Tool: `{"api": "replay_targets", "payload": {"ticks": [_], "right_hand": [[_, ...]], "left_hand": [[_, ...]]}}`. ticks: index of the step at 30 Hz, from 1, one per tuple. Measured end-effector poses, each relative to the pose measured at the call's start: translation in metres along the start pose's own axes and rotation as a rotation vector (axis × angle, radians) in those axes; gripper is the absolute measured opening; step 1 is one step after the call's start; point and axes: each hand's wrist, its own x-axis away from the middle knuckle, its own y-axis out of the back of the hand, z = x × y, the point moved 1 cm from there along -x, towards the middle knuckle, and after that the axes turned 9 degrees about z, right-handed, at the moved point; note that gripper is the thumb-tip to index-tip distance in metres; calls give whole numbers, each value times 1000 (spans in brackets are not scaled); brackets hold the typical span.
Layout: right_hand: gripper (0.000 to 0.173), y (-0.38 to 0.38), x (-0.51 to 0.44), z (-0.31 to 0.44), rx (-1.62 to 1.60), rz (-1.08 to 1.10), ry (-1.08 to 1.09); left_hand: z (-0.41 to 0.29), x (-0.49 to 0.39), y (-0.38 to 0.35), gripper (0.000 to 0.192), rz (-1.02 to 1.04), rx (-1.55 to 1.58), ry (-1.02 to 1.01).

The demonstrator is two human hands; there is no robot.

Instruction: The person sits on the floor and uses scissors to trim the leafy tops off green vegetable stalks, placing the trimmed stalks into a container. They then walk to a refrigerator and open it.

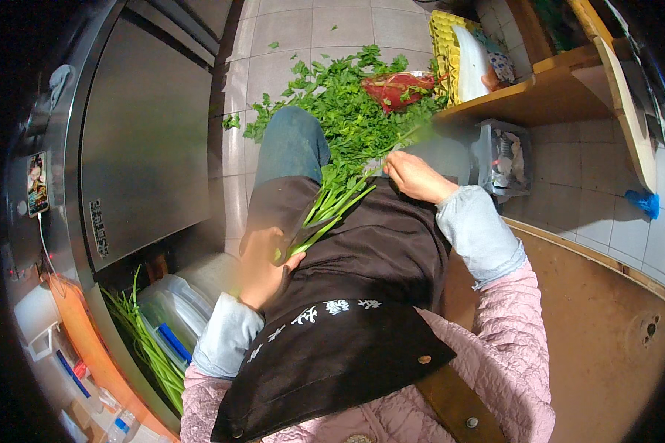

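My left hand [266,266] grips a bunch of leafy green stalks, which look like celery [332,213], by the cut ends above the dark apron [366,243] on my lap. To the right of the bunch, my right hand [413,176] pinches a thin green stem [402,138] that runs up toward blurred leaves. Beyond my knees, a large heap of loose green leaves [332,122] covers the tiled floor. Red netting or bagging [396,91] lies on the heap's right part. My left fingertips are partly blurred.
At left stands a stainless-steel cabinet [149,133], with a phone [37,183] on its edge. More long green stalks [160,360] lie beside a clear plastic container [174,307] at lower left. A wooden shelf [493,102], yellow egg trays [446,50] and a clear bin [504,158] are at right.
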Motion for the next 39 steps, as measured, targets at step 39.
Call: {"api": "replay_targets", "payload": {"ticks": [39], "right_hand": [[27,-35,-27,91,389,-395,660]], "left_hand": [[6,2,-1,59,-22,21,42]]}}
